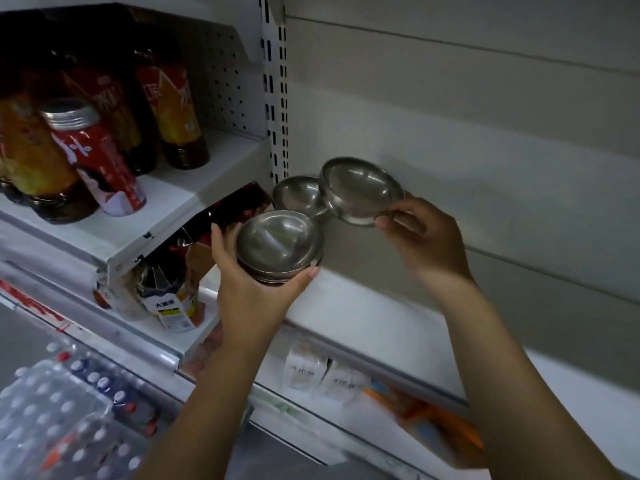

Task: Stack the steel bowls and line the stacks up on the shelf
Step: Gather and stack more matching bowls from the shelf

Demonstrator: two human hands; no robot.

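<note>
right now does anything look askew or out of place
Only the bowls: a tilted bowl hangs pinched by its rim in the right hand, and a lone bowl sits unstacked behind the stack in the left hand. No spill or damage shows.

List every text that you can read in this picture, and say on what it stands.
"大" plus two blurred characters: pouch label.
Bottle labels: large Chinese characters, too blurred to read.
White tags on the lower shelf: handwriting, unreadable.
Steel bowls: no text visible.

Rear bowl (298, 197) — partly behind the raised bowl (360, 190)
</note>
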